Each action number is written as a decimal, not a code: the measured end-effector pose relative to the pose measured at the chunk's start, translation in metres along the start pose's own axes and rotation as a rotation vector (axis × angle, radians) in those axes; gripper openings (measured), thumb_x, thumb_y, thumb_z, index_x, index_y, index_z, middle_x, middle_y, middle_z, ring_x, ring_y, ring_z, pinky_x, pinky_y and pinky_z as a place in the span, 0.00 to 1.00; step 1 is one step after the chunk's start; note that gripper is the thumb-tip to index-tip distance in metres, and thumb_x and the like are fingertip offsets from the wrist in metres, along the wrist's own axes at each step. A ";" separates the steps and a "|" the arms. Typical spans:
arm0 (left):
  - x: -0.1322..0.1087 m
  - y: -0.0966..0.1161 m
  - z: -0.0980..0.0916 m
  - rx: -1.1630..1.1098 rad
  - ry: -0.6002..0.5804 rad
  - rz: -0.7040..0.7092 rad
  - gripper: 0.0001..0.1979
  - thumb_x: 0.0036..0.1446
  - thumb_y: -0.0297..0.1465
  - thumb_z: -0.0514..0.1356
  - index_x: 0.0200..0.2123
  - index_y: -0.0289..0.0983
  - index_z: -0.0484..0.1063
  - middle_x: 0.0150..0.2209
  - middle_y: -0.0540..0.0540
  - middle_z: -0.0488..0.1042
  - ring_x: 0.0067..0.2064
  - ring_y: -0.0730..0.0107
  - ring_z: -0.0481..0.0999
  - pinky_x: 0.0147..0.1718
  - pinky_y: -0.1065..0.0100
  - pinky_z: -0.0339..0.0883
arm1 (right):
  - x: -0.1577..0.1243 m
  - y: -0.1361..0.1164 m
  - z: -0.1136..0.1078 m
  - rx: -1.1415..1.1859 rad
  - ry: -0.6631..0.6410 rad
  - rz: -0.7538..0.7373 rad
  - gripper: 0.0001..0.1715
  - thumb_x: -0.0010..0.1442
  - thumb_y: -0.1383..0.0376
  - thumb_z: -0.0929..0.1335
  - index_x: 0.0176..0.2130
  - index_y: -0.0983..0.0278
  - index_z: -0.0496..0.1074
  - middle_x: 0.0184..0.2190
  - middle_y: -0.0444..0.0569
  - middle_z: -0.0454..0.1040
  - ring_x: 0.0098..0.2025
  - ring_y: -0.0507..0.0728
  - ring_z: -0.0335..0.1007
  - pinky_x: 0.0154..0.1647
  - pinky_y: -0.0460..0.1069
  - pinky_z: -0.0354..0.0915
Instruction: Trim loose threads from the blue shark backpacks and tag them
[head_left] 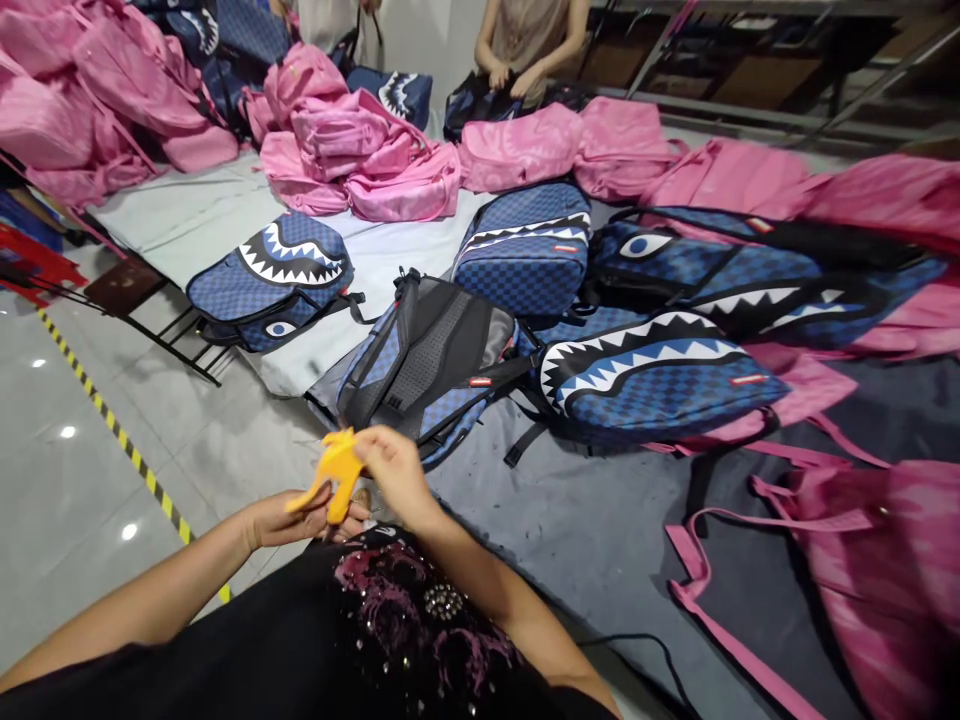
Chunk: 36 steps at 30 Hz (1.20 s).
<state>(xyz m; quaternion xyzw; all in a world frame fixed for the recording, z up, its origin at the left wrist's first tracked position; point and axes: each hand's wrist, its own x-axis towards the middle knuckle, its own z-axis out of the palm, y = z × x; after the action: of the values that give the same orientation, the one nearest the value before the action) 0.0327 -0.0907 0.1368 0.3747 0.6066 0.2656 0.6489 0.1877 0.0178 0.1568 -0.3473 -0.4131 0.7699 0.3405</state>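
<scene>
Both my hands meet low in the head view on a small yellow-orange plastic tool (332, 472). My left hand (296, 518) cups it from below with the fingers curled under it. My right hand (394, 468) pinches its upper end. Just beyond my hands a blue checkered shark-mouth backpack (431, 358) lies back side up, with its black mesh panel and straps showing. A second shark backpack (652, 375) lies to its right, teeth print up.
More blue shark backpacks (274, 282) (525, 245) and heaps of pink bags (360, 150) cover the grey table (570, 520). Pink straps and a pink bag (877, 570) lie at right. Another person's hands (514, 78) work at the far side. A yellow-black floor stripe (112, 425) runs at left.
</scene>
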 end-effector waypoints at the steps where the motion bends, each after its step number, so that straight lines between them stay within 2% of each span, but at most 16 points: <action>1: 0.001 0.004 0.001 -0.110 -0.042 -0.012 0.36 0.61 0.60 0.42 0.41 0.39 0.76 0.31 0.44 0.77 0.34 0.64 0.78 0.37 0.63 0.70 | 0.008 -0.001 -0.009 0.025 0.122 -0.023 0.22 0.50 0.47 0.73 0.30 0.63 0.72 0.25 0.43 0.73 0.26 0.50 0.66 0.25 0.44 0.62; 3: 0.013 0.013 0.007 -0.244 -0.088 0.035 0.33 0.57 0.61 0.52 0.43 0.38 0.75 0.24 0.48 0.72 0.25 0.72 0.70 0.32 0.67 0.67 | 0.020 -0.004 -0.025 0.052 0.240 -0.086 0.25 0.51 0.45 0.71 0.33 0.63 0.71 0.28 0.45 0.75 0.28 0.52 0.68 0.24 0.44 0.64; 5: 0.033 0.022 0.021 -0.246 -0.082 0.149 0.29 0.54 0.58 0.60 0.42 0.37 0.72 0.18 0.56 0.62 0.19 0.78 0.57 0.26 0.71 0.62 | 0.023 -0.009 -0.035 0.041 0.163 -0.166 0.28 0.52 0.44 0.71 0.41 0.63 0.71 0.35 0.48 0.77 0.33 0.54 0.72 0.28 0.46 0.67; 7: 0.055 0.030 0.044 -0.236 -0.101 0.226 0.29 0.55 0.58 0.58 0.40 0.37 0.71 0.18 0.58 0.57 0.19 0.79 0.53 0.24 0.72 0.60 | 0.018 -0.014 -0.041 0.031 0.052 -0.242 0.32 0.54 0.45 0.72 0.50 0.61 0.69 0.44 0.50 0.77 0.42 0.56 0.74 0.40 0.48 0.71; 10: 0.079 0.035 0.083 -0.097 -0.189 0.319 0.31 0.59 0.59 0.52 0.42 0.37 0.71 0.21 0.53 0.65 0.22 0.75 0.62 0.25 0.70 0.63 | 0.004 -0.024 -0.053 -0.034 0.030 -0.239 0.32 0.58 0.43 0.68 0.53 0.60 0.66 0.46 0.53 0.77 0.49 0.59 0.73 0.50 0.51 0.70; 13: 0.091 0.038 0.098 0.055 -0.226 0.391 0.29 0.60 0.57 0.54 0.44 0.37 0.72 0.30 0.44 0.74 0.32 0.66 0.74 0.33 0.66 0.69 | -0.001 -0.038 -0.077 -0.187 -0.012 -0.131 0.33 0.61 0.41 0.63 0.54 0.60 0.65 0.40 0.53 0.78 0.44 0.61 0.76 0.42 0.53 0.73; 16: 0.103 0.037 0.074 0.177 -0.136 0.430 0.26 0.56 0.50 0.63 0.50 0.38 0.72 0.48 0.38 0.76 0.52 0.56 0.74 0.51 0.58 0.69 | 0.002 -0.060 -0.119 -0.358 0.117 -0.167 0.34 0.62 0.42 0.62 0.58 0.59 0.61 0.38 0.52 0.77 0.36 0.59 0.77 0.34 0.52 0.73; 18: 0.121 0.034 0.046 0.402 0.198 0.422 0.30 0.55 0.44 0.66 0.58 0.38 0.69 0.61 0.36 0.67 0.65 0.50 0.63 0.63 0.52 0.57 | 0.005 -0.074 -0.150 -0.474 0.232 -0.193 0.33 0.62 0.45 0.64 0.59 0.59 0.60 0.36 0.51 0.77 0.32 0.57 0.76 0.31 0.52 0.74; 20: 0.145 0.029 0.020 0.609 0.580 0.311 0.39 0.54 0.40 0.66 0.66 0.35 0.59 0.70 0.32 0.53 0.70 0.43 0.50 0.67 0.47 0.47 | 0.007 -0.080 -0.172 -0.564 0.191 -0.072 0.31 0.62 0.47 0.66 0.57 0.60 0.62 0.31 0.49 0.76 0.27 0.57 0.75 0.27 0.51 0.73; 22: 0.170 0.024 0.001 0.642 0.710 0.183 0.43 0.54 0.35 0.66 0.69 0.32 0.53 0.71 0.29 0.48 0.71 0.39 0.47 0.68 0.43 0.43 | 0.007 -0.073 -0.179 -0.624 0.027 0.125 0.30 0.62 0.48 0.67 0.56 0.61 0.64 0.25 0.46 0.75 0.22 0.57 0.74 0.21 0.50 0.71; 26: 0.192 0.018 -0.023 0.477 0.614 0.128 0.29 0.64 0.32 0.55 0.66 0.31 0.59 0.64 0.31 0.65 0.65 0.49 0.63 0.65 0.49 0.53 | 0.009 -0.044 -0.160 -0.793 -0.198 0.394 0.22 0.61 0.52 0.69 0.49 0.64 0.69 0.19 0.43 0.73 0.15 0.54 0.67 0.12 0.45 0.60; 28: 0.189 0.016 -0.039 0.410 0.527 0.132 0.25 0.70 0.37 0.45 0.64 0.31 0.62 0.56 0.33 0.74 0.55 0.58 0.75 0.57 0.57 0.66 | 0.019 -0.039 -0.149 -0.893 -0.088 0.387 0.19 0.62 0.55 0.69 0.48 0.64 0.70 0.18 0.41 0.72 0.14 0.51 0.64 0.11 0.44 0.56; 30: 0.184 0.016 -0.055 0.338 0.393 0.095 0.31 0.71 0.41 0.35 0.60 0.31 0.67 0.47 0.35 0.80 0.43 0.64 0.81 0.46 0.63 0.73 | 0.034 -0.045 -0.143 -0.978 0.067 0.325 0.19 0.62 0.57 0.69 0.50 0.63 0.70 0.17 0.39 0.71 0.13 0.50 0.62 0.12 0.43 0.54; 32: 0.183 0.018 -0.067 0.322 0.294 0.025 0.35 0.71 0.45 0.32 0.57 0.31 0.70 0.39 0.36 0.82 0.37 0.64 0.81 0.40 0.64 0.75 | 0.048 -0.058 -0.142 -1.011 0.063 0.338 0.19 0.62 0.57 0.70 0.49 0.63 0.70 0.18 0.39 0.71 0.13 0.49 0.63 0.12 0.42 0.54; 34: 0.184 0.023 -0.068 0.371 0.294 -0.028 0.32 0.70 0.46 0.40 0.59 0.31 0.69 0.44 0.33 0.80 0.44 0.57 0.81 0.45 0.59 0.73 | 0.058 -0.075 -0.146 -1.040 0.024 0.409 0.18 0.62 0.57 0.70 0.48 0.64 0.72 0.18 0.40 0.72 0.12 0.49 0.63 0.13 0.43 0.54; 36: 0.184 0.029 -0.057 0.489 0.389 0.025 0.31 0.67 0.44 0.50 0.66 0.31 0.59 0.59 0.29 0.70 0.60 0.46 0.71 0.57 0.49 0.64 | 0.060 -0.093 -0.154 -1.152 0.178 0.415 0.17 0.63 0.58 0.69 0.48 0.65 0.71 0.15 0.39 0.70 0.11 0.49 0.59 0.13 0.43 0.53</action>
<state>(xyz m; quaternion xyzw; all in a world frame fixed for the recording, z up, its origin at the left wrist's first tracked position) 0.0027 0.0828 0.0528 0.4695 0.7606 0.1864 0.4078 0.3039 0.1671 0.1583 -0.6113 -0.6564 0.4414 -0.0255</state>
